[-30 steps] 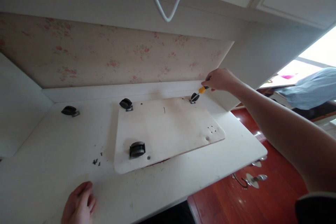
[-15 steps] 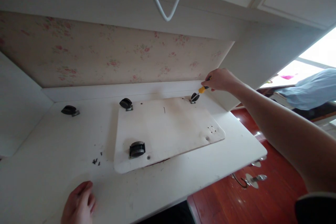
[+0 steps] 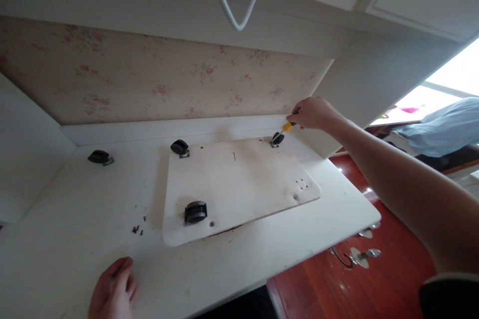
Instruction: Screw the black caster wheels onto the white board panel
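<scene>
A white board [image 3: 239, 184] lies flat on a white desk [image 3: 75, 219], with black caster wheels at three of its corners. My right hand [image 3: 316, 113] reaches to the far right corner and is closed on a yellow-handled screwdriver [image 3: 287, 126], whose tip points down at the far right caster [image 3: 277, 138]. My left hand [image 3: 113, 289] rests on the desk's near edge, fingers loosely curled, holding nothing. Other casters sit at the board's far left [image 3: 179, 148] and near left [image 3: 195, 213]. The board's near right corner shows several bare holes [image 3: 301, 185].
A loose caster [image 3: 99, 158] lies on the desk at the far left. Small dark screws [image 3: 137, 229] are scattered left of the board. A floral panel [image 3: 149, 75] backs the desk. Metal hardware [image 3: 359, 255] lies on the red wood floor at right.
</scene>
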